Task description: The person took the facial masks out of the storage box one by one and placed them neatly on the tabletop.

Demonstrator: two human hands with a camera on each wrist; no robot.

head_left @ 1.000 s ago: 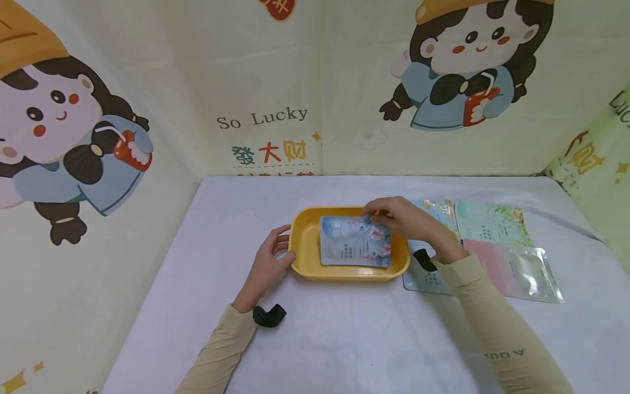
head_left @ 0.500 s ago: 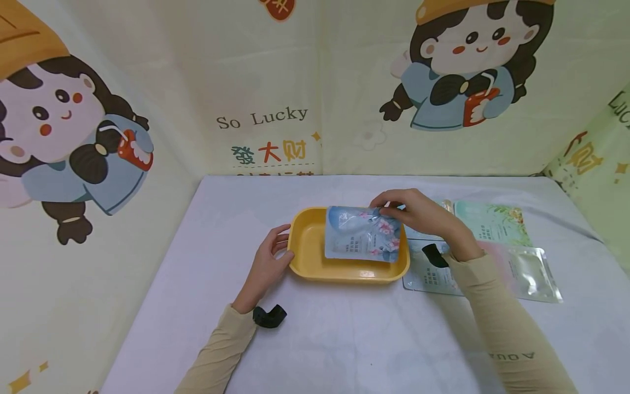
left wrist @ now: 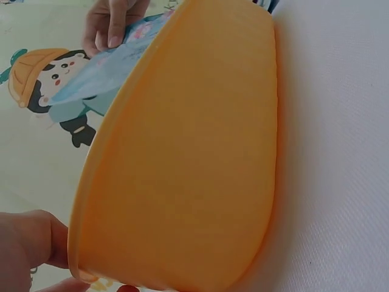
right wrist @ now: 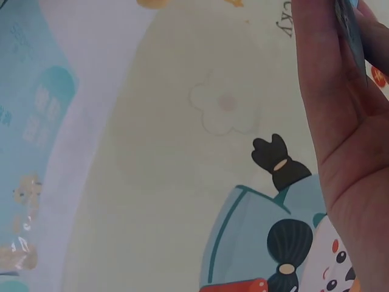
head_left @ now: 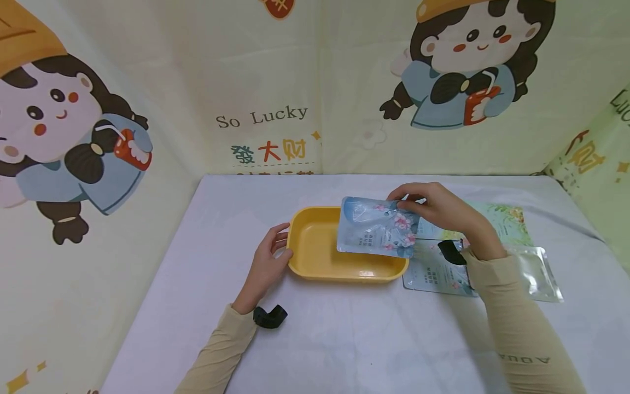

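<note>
My right hand (head_left: 440,210) pinches the top right corner of a blue foil pouch (head_left: 376,227) printed with pink flowers. The pouch hangs tilted over the right part of a yellow plastic tray (head_left: 315,268). My left hand (head_left: 266,265) holds the tray's left end by the rim, its thumb low and its fingers farther up. In the left wrist view, the tray's outer wall (left wrist: 182,152) fills the middle, with part of the thumb hidden behind the rim. Only the thin edge of the pouch (right wrist: 352,42) shows between my fingers in the right wrist view.
Right of the tray, several flat pouches lie on the white cloth: a blue flowered one (head_left: 438,273), a green one (head_left: 507,221) and a silver-ended one (head_left: 536,273). My right forearm partly covers them. A printed curtain (head_left: 354,109) stands behind the table.
My right hand has lifted the blue flowered pouch off the tray floor and carried it up and to the right. My left hand has stayed at the tray's left end.
</note>
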